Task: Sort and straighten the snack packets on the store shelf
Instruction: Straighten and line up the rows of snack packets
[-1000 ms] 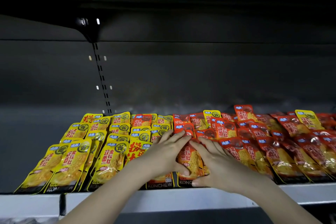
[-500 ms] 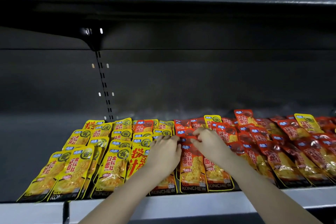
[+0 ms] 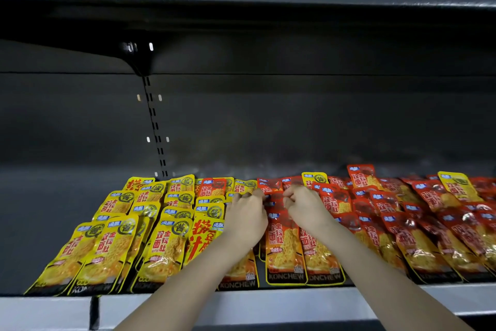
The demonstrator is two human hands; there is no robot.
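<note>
Hands: I saw the left hand [image 3: 247,214] and right hand [image 3: 304,207] curled, both pinching one red packet [image 3: 275,201].
Red packet: between the hands, lengthwise away from me, equally near both.

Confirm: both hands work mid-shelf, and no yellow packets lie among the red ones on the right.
Wrong on the yellow. The head view shows the left hand and right hand mid-shelf, but two yellow packets lie among the red packets on the right.
</note>
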